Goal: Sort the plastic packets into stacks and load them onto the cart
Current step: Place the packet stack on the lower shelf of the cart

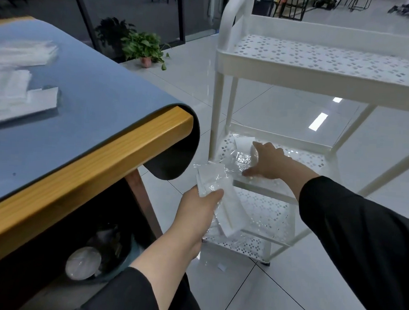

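Packets [242,157] lay at the near-left corner of the cart's middle shelf [305,157] under the flat right hand [267,161], while the left hand [197,210] pinched another stack [220,198], best slid in squarely alongside.

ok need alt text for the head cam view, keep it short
A person's right hand presses clear plastic packets onto the middle shelf of a white cart, while the left hand holds another bundle. More packets lie on a blue-topped table.
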{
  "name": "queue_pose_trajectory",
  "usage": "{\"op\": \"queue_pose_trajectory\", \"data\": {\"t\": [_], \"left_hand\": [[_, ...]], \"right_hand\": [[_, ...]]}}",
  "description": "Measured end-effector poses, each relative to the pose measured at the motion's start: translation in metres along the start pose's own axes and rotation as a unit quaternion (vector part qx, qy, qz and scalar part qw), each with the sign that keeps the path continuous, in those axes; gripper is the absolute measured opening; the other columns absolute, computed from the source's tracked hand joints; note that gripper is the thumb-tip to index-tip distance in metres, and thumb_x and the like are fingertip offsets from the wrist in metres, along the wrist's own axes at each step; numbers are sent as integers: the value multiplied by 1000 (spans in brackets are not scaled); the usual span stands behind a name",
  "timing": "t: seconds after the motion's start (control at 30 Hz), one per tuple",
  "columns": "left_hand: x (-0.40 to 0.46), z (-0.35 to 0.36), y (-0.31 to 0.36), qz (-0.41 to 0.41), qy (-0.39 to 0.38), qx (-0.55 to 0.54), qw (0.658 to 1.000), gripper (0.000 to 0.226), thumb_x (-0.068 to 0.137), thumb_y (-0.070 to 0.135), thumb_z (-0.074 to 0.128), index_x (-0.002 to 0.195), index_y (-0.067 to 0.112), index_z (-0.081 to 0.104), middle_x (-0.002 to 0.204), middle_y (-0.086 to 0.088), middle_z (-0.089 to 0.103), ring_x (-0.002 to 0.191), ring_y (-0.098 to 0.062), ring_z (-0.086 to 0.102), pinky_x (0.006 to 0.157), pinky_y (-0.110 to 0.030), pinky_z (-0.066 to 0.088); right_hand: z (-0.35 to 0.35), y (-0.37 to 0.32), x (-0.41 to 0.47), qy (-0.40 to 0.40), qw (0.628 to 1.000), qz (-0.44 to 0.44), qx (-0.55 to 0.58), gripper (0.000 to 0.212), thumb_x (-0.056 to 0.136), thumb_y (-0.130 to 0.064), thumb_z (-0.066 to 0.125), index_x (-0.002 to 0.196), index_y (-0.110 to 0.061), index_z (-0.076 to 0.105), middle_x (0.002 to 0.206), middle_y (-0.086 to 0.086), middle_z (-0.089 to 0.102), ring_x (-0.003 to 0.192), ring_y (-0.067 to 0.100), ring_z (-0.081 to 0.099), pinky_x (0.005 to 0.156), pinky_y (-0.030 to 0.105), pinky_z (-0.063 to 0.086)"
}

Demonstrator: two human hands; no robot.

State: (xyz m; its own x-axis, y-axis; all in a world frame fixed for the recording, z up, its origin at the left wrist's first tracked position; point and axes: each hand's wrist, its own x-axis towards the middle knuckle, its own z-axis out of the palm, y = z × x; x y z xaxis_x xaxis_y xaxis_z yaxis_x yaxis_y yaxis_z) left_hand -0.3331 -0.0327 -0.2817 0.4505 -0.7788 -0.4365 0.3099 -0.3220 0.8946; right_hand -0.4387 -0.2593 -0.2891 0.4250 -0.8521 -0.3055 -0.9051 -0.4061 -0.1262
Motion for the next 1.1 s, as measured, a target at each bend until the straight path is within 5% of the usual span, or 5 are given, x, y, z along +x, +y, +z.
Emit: {"op": "queue_pose_trajectory", "data": {"t": [0.4, 0.67, 0.83, 0.97, 1.1], "left_hand": [[7, -5, 3, 10, 14, 14, 1000, 14, 96, 21, 64, 107, 24, 72, 95, 4, 78, 93, -22, 74, 84, -40, 58], [9, -8, 3, 12, 14, 13, 1000, 13, 97, 19, 63, 104, 24, 73, 92, 3, 78, 88, -19, 75, 76, -33, 59], [10, -8, 2, 12, 17, 21, 1000, 13, 97, 20, 63, 103, 25, 73, 91, 5, 78, 90, -18, 75, 83, -37, 59], [10, -9, 0, 7, 14, 15, 1000, 14, 97, 21, 63, 106, 25, 73, 94, 4, 78, 91, -19, 75, 83, -37, 60], [10, -7, -2, -1, 20, 13, 1000, 12, 97, 22, 63, 104, 25, 73, 94, 2, 78, 92, -22, 74, 79, -35, 57]], "right_hand": [[-25, -11, 16, -35, 999, 4, 27, 89, 75, -41, 84, 144, -9, 38, 126, 10, 59, 112, 31, 59, 92, 36, 50], [-29, -29, 15, -48, 997, 55, 16, 45, 84, -41, 78, 72, -10, 47, 70, 3, 49, 80, 29, 54, 73, 30, 42], [-32, -31, 16, -56, 995, 62, 53, 41, 82, -36, 81, 95, -7, 55, 84, 6, 57, 82, 29, 56, 75, 31, 44], [-31, -23, 17, -25, 986, 82, 146, 39, 82, -31, 81, 99, -5, 56, 74, 5, 55, 64, 22, 52, 59, 30, 40], [-33, 1, 12, 14, 957, 77, 280, 45, 78, -23, 83, 115, -7, 62, 97, 9, 65, 81, 28, 60, 65, 29, 44]]}}
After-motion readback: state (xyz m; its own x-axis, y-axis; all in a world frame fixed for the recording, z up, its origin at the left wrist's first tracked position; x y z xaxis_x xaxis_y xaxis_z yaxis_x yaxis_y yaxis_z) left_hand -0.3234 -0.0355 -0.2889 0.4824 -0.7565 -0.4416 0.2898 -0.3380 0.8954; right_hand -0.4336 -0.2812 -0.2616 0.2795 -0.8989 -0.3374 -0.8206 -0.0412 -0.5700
